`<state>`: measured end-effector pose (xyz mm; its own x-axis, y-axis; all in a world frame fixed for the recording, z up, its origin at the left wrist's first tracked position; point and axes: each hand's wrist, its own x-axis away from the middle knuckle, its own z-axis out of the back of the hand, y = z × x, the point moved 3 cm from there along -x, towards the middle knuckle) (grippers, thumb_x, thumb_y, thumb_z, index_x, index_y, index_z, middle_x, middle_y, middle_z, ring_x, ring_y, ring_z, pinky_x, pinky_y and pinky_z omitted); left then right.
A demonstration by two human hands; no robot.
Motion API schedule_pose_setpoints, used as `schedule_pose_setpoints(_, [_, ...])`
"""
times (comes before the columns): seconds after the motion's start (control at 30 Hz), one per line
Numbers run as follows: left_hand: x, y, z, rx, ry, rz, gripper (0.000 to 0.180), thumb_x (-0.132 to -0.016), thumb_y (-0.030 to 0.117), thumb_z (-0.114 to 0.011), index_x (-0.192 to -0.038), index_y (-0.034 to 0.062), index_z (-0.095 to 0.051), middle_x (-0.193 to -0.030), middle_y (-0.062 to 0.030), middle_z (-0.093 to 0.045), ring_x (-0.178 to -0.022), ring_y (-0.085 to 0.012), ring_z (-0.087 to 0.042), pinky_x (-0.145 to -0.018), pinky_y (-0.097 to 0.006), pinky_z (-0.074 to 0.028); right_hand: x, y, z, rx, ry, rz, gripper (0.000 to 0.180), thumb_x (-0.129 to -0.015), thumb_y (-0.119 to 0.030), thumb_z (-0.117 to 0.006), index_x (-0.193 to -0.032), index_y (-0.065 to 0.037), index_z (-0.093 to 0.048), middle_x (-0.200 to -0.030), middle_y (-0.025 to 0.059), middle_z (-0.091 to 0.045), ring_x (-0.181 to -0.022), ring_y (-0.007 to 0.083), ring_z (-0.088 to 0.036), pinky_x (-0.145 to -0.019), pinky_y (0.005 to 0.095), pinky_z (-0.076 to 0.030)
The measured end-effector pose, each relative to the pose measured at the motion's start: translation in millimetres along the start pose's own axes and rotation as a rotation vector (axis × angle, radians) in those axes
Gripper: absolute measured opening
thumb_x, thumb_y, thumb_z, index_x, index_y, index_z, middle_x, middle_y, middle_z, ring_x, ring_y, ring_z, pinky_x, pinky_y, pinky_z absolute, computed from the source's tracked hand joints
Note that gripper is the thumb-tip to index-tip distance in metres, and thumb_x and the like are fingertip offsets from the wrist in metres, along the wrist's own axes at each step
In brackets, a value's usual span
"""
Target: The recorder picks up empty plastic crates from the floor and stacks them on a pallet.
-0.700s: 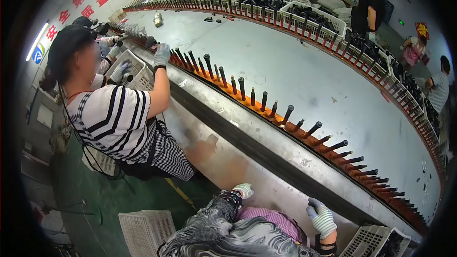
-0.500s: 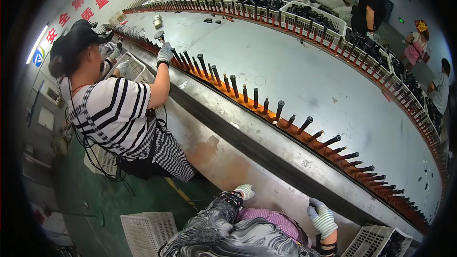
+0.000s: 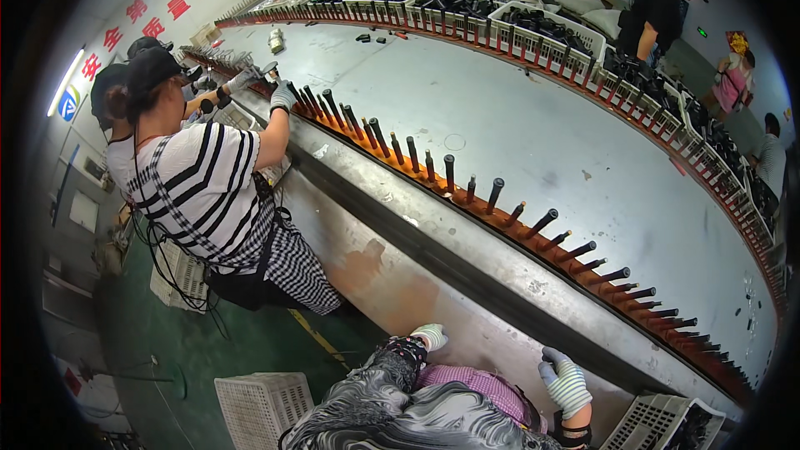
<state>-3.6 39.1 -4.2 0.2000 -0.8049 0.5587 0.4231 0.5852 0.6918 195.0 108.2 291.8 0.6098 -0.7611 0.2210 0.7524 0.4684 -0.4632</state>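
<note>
The left hand (image 3: 430, 336), in a striped glove, is loosely curled at the near edge of a metal ledge (image 3: 400, 283); whether it grips anything cannot be told. The gloved right hand (image 3: 567, 383) is half open over the ledge, thumb apart from the fingers, with nothing seen in it. Near it stands a crate (image 3: 635, 427) holding black parts. Beyond the ledge, black-topped rods (image 3: 450, 168) line an orange rail (image 3: 481, 210) along a grey table (image 3: 567, 146). To the left, a co-worker (image 3: 196, 179) reaches toward the rail.
</note>
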Motion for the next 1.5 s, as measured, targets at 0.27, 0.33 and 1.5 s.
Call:
schedule_pose_setpoints(0.27, [16.9,14.1,5.7,-0.003,-0.082,0.018,0.036,-0.072,0.029,-0.049,-0.101,0.0078,-0.054,-0.107,-0.0147,-0.051,-0.101,-0.0285,-0.047,-0.086,-0.035,-0.037,8.3,7.4,3.1,-0.002,-0.015,-0.023,0.035,-0.072,-0.02,-0.053,-0.102,-0.002,-0.052,-0.094,0.0171,-0.057,-0.084,0.027,-0.056,-0.074,0.0324,-0.044])
schedule_pose_setpoints(0.33, [15.6,10.2,1.3,0.006,-0.069,0.023,0.036,-0.072,0.028,-0.049,-0.101,0.0079,-0.055,-0.107,-0.0146,-0.051,-0.101,-0.0284,-0.047,-0.086,-0.035,-0.037,11.3,4.9,4.3,0.005,-0.014,-0.017,0.035,-0.072,-0.02,-0.053,-0.102,-0.002,-0.052,-0.094,0.0171,-0.057,-0.085,0.0271,-0.056,-0.074,0.0325,-0.044])
schedule_pose_setpoints(1.5, [10.9,-16.4,-6.9,0.011,0.007,0.007,0.03,-0.073,0.026,-0.051,-0.097,0.0091,-0.057,-0.1,-0.0126,-0.056,-0.097,-0.027,-0.051,-0.082,-0.034,-0.039,14.6,-17.2,-12.6,0.052,-0.009,0.012,0.034,-0.073,-0.021,-0.052,-0.102,-0.003,-0.052,-0.092,0.0167,-0.057,-0.084,0.0268,-0.056,-0.074,0.0316,-0.044])
